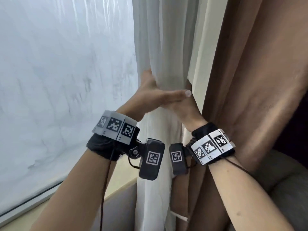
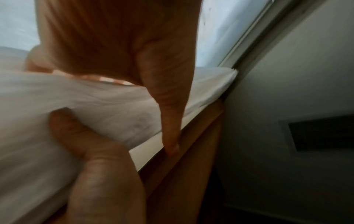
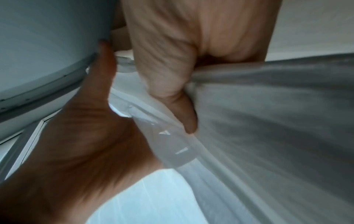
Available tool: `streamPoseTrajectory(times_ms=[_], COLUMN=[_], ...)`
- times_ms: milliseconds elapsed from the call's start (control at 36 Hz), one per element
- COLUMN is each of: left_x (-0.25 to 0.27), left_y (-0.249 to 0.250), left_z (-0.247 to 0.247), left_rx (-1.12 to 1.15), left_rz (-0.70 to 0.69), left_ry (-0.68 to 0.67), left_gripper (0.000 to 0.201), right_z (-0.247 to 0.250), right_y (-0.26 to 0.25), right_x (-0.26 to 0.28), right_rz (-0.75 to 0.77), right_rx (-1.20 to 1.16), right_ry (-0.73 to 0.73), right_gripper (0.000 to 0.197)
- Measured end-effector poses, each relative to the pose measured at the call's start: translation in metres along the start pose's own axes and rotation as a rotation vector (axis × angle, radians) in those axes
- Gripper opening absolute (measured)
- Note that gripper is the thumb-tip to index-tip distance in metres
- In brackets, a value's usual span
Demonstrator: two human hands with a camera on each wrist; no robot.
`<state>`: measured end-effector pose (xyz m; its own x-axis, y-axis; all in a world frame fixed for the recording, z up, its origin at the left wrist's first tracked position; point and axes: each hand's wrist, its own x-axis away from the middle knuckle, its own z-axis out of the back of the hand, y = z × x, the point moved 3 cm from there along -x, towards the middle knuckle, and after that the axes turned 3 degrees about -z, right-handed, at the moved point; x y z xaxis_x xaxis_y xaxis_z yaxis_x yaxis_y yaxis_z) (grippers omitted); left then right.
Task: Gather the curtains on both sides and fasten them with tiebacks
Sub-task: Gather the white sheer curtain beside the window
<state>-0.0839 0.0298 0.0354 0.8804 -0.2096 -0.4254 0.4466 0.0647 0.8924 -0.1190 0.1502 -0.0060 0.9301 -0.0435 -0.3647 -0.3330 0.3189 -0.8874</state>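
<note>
A white sheer curtain [image 1: 160,47] hangs bunched beside the window, with a brown curtain [image 1: 250,80] to its right. My left hand [image 1: 160,94] wraps the white bundle from the left, thumb across the front and fingers behind. My right hand [image 1: 185,110] grips the same bundle from the right, just under the left thumb, at the edge of the brown curtain. In the left wrist view the left thumb [image 2: 168,109] presses over the white cloth [image 2: 76,98]. The right wrist view has my right thumb [image 3: 172,94] dug into the gathered cloth [image 3: 268,128]. A white strip [image 1: 180,217] shows low on the bundle.
The window pane [image 1: 58,80] fills the left side, with its sill [image 1: 41,202] below. A grey upholstered seat [image 1: 280,180] sits low at the right, close behind the brown curtain. A wall with a dark recess [image 2: 321,133] shows in the left wrist view.
</note>
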Motion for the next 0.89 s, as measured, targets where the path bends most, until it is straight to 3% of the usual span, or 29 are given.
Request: streamPoseTrajectory(times_ms=[28, 83, 139, 194, 278, 333, 389, 472, 556, 667, 750, 806, 889], left_x=[-0.001, -0.005, -0.007, -0.009, -0.010, -0.007, -0.001, 0.012, 0.024, 0.041, 0.057, 0.067, 0.075], left_y=[-0.002, -0.010, -0.017, -0.022, -0.025, -0.030, -0.035, -0.036, -0.032, -0.028, -0.032, -0.036, -0.042], left_z=[-0.003, -0.006, -0.009, -0.006, 0.006, 0.016, 0.022, 0.033, 0.045, 0.055, 0.059, 0.065, 0.074], left_rx=[-0.062, -0.221, -0.243, -0.182, -0.193, -0.202, -0.206, -0.240, -0.251, -0.218, -0.142, -0.118, -0.140], left_rz=[0.014, 0.073, 0.154, 0.178, 0.149, 0.151, 0.154, 0.158, 0.165, 0.191, 0.215, 0.219, 0.168], left_ry=[0.072, 0.188, 0.264, 0.329, 0.473, 0.529, 0.545, 0.542, 0.587, 0.610, 0.606, 0.611, 0.616], left_gripper=[0.081, 0.118, 0.141, 0.118, 0.038, 0.018, 0.010, 0.022, 0.022, 0.014, 0.012, 0.014, 0.024], right_z=[-0.003, -0.014, -0.026, -0.032, -0.024, -0.014, -0.001, 0.014, 0.015, 0.004, -0.009, -0.020, -0.046], right_y=[0.005, 0.002, 0.001, 0.003, 0.009, 0.014, 0.020, 0.027, 0.024, 0.013, 0.010, 0.007, -0.006], right_x=[-0.001, 0.012, 0.027, 0.037, 0.038, 0.040, 0.040, 0.029, 0.012, -0.011, -0.024, -0.027, -0.017], right_rz=[0.007, 0.039, 0.135, 0.174, 0.115, 0.085, 0.095, 0.082, -0.030, -0.174, -0.246, -0.250, -0.165], right_rx=[0.031, 0.159, 0.263, 0.247, 0.125, 0.093, 0.002, -0.056, 0.021, -0.054, -0.166, -0.352, -0.475], right_ry=[-0.011, -0.058, -0.117, -0.168, -0.292, -0.299, -0.180, 0.031, 0.051, 0.090, 0.109, -0.032, -0.329], right_gripper=[0.065, 0.024, 0.026, 0.024, 0.014, 0.010, 0.020, 0.063, 0.111, 0.148, 0.160, 0.156, 0.130])
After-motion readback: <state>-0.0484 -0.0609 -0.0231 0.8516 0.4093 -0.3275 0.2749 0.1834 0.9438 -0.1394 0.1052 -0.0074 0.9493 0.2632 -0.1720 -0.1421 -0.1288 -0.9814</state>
